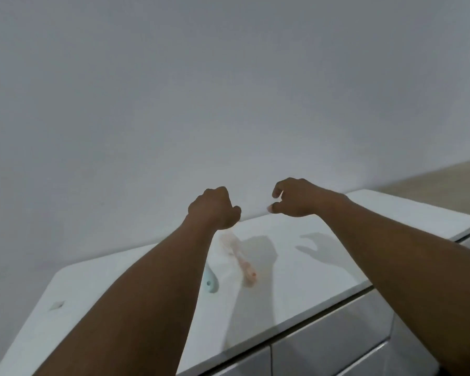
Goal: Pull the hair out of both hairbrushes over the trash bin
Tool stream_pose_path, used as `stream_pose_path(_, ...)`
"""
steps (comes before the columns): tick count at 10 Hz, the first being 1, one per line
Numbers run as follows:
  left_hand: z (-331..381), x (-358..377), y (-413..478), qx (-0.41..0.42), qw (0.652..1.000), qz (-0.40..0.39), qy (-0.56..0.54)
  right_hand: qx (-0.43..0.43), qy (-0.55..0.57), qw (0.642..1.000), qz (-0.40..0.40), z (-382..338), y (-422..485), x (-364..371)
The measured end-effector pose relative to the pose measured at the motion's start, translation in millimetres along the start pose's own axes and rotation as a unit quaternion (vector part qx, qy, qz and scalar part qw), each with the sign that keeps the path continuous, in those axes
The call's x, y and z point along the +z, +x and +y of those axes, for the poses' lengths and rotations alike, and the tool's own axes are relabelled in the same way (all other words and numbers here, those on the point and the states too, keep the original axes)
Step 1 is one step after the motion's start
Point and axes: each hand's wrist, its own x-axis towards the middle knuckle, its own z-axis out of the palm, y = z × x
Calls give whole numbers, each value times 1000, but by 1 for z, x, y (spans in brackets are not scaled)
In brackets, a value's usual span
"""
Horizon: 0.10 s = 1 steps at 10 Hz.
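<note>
Presently: pink hairbrush (240,260) and blue hairbrush (211,280) are lying at frame centre on the white cabinet top (323,267). Left hand (215,208) is curling closed, holding nothing visible; right hand (293,198) is hovering half-spread. No trash bin is showing; hair is likely risking the floor.

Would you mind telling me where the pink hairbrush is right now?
In the head view, the pink hairbrush lies blurred on the white cabinet top, just below the left hand, with the light blue hairbrush on its left.

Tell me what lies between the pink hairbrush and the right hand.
Head view: only bare white cabinet top with the hand's shadow on it lies between the blurred pink hairbrush and the raised right hand.
</note>
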Motion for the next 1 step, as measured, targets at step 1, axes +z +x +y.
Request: stream_pose_path(1,40,-20,7,49,998,3,-33,17,-4,998,53,17,-15,-41)
